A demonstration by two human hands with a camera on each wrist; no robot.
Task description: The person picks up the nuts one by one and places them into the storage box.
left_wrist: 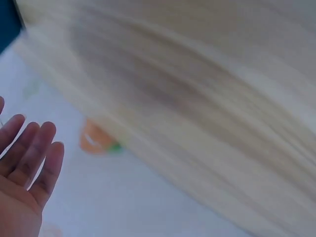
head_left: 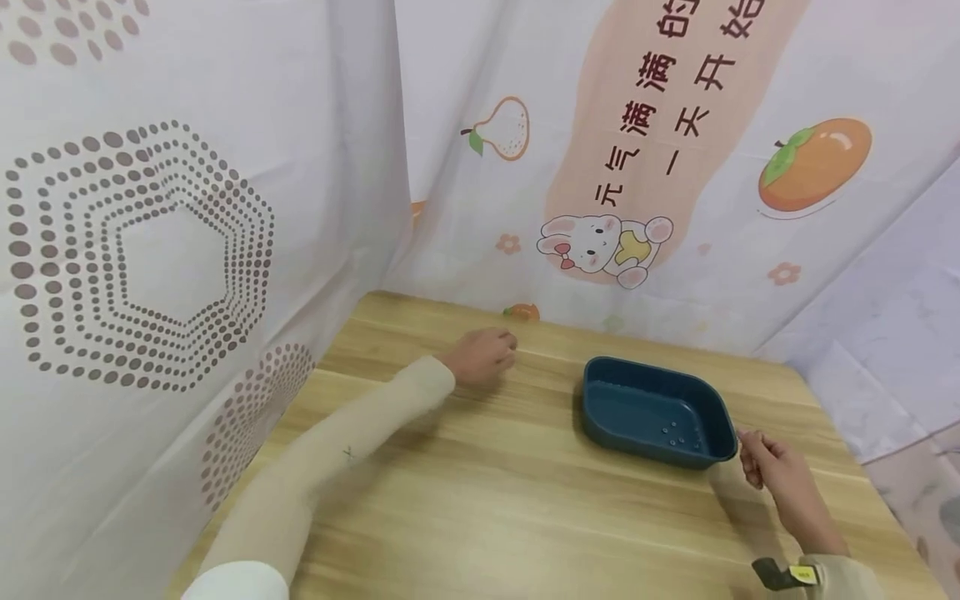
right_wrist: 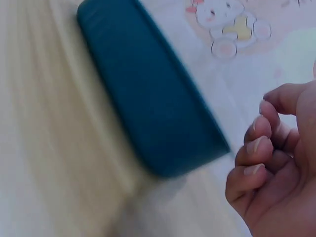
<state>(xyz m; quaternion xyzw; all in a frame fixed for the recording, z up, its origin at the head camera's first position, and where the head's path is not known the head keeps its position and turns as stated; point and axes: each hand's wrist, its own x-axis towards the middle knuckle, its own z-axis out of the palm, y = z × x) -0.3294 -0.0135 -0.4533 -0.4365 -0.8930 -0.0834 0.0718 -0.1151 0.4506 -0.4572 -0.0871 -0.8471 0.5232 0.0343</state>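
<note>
A dark blue basin [head_left: 637, 412] with rounded corners stands on the wooden table. Several small pale round spots show on its floor near the right end. Beside that end is my right hand [head_left: 772, 467], its fingertips close to the basin's corner. In the right wrist view the fingers [right_wrist: 254, 148] are loosely curled, the thumb tip meets the index finger, and no object shows in them. My left hand [head_left: 483, 357] hovers low over the table's back left part, apart from the basin. Its fingers [left_wrist: 47, 168] look relaxed and spread in the left wrist view, with nothing held.
The wooden table [head_left: 465, 500] runs up to a white printed curtain [head_left: 465, 250] at the back. Another curtain with dotted patterns [head_left: 135, 267] hangs along the left side, and pale cloth [head_left: 885, 367] covers the right side.
</note>
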